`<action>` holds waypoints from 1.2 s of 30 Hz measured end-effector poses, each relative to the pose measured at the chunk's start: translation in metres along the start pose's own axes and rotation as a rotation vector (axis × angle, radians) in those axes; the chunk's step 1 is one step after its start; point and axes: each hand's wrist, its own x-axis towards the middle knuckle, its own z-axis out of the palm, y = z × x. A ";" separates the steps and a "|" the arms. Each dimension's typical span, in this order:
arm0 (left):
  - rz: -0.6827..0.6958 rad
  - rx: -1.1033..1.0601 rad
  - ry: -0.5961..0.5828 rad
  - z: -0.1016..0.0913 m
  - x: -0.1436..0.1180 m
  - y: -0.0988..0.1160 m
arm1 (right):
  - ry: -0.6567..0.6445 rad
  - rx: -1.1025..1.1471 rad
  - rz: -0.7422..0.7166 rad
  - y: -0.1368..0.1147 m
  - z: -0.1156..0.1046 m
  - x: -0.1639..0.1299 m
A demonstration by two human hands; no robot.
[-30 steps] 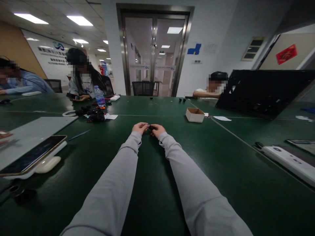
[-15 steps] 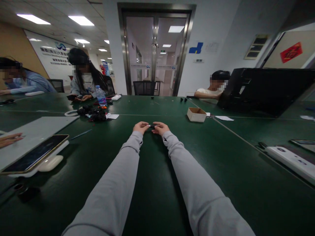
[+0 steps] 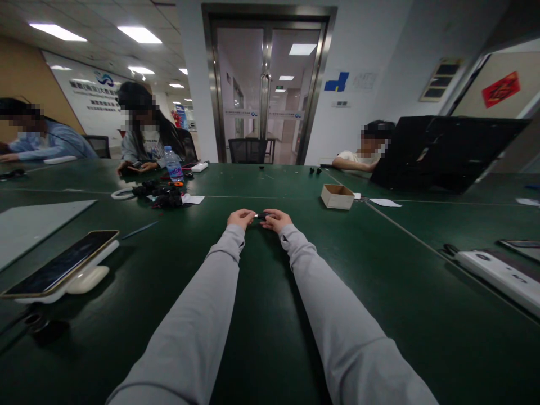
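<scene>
Both my arms, in grey sleeves, stretch out over the dark green table [image 3: 379,270]. My left hand [image 3: 241,218] and my right hand [image 3: 275,220] meet at the middle of the table and pinch a small black part [image 3: 260,216] between their fingertips. The part is too small to make out in detail. Both hands rest just above the tabletop.
A phone [image 3: 59,263] lies on a white stand at the left, near a grey mat [image 3: 29,225]. A small cardboard box [image 3: 336,196] sits ahead right. Black parts [image 3: 162,194] and a water bottle [image 3: 172,165] are ahead left. White devices [image 3: 498,273] lie at right. Three people sit at the far side.
My hands stay together on the small black part, barely shifting. A hand at the left edge over the grey mat has gone out of view.
</scene>
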 end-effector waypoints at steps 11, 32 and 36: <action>0.026 0.088 0.004 -0.002 0.000 0.000 | -0.024 -0.017 -0.008 -0.001 -0.001 -0.002; -0.064 0.183 0.067 0.000 -0.003 0.004 | -0.052 -0.020 -0.010 -0.004 0.000 -0.006; -0.079 0.189 0.067 0.001 -0.005 0.007 | -0.052 -0.015 -0.020 -0.005 0.000 -0.007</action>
